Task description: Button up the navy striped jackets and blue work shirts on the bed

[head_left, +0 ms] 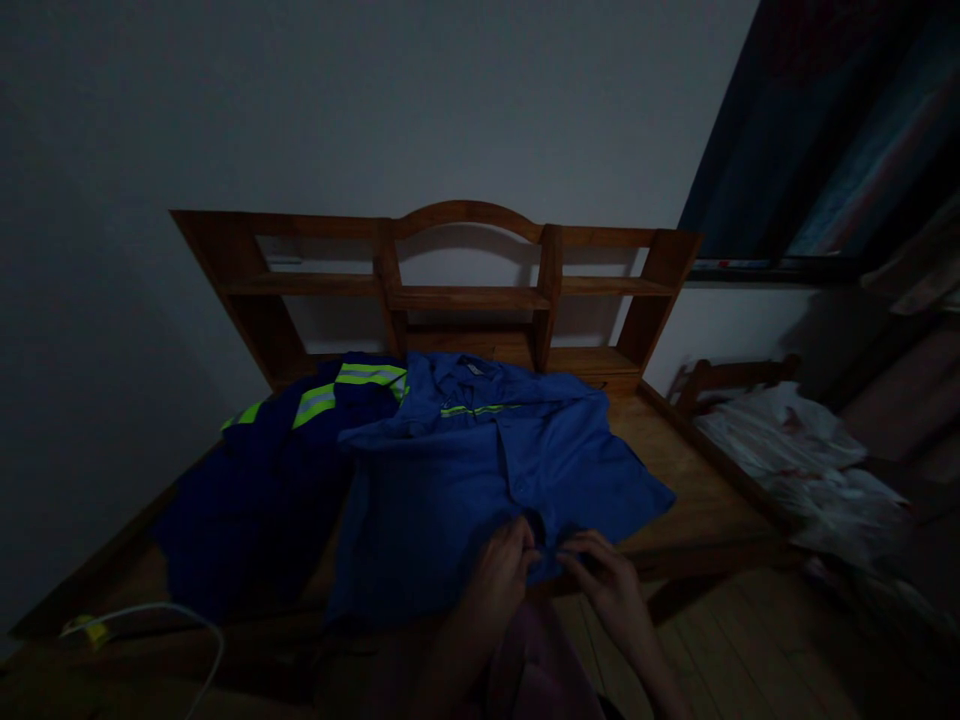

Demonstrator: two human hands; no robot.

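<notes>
A blue shirt lies spread on the wooden desk, its collar toward the shelf and its lower edge at the desk's front. My left hand is closed at the shirt's front opening near the lower hem, its fingertips pinched on the cloth. Just to the right, my right hand has its thumb and fingers closed at the other side of the same opening, touching the hem. The fine detail between the fingertips is dark. A button shows on the shirt a little above my hands.
Dark blue clothing with yellow-green reflective strips lies left of the shirt. A wooden shelf unit stands along the back. White plastic bags sit at the right, beyond the desk. A white cable curves at the lower left.
</notes>
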